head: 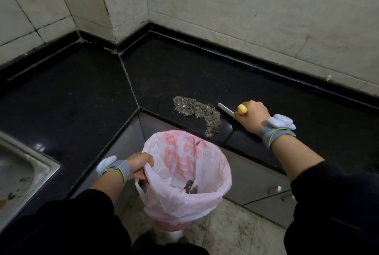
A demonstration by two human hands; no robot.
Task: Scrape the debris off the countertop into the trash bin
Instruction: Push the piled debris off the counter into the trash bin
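Head view has us looking down at the grey-brown pile of husk-like debris, which sits on the black speckled stone countertop right by its front edge. We've got the round trash bin lined with a pink-and-white plastic bag parked just below that edge, pretty much under the near end of the pile, so stuff should drop straight in. A bit of dark debris is already down in the bag.

Our left hand is curled round the bag's rim and gripping it, we'd guess to keep the mouth open and the bin steady. Our right hand is clenched round the yellow handle of the flat pale-bladed scraper, with the blade low over the counter just beside the pile's right side. Can't tell if it's actually touching the husks.

That leaves the pile between blade and bin, so a push left toward the edge looks like the plan. Stainless steel sink is way off to the left.
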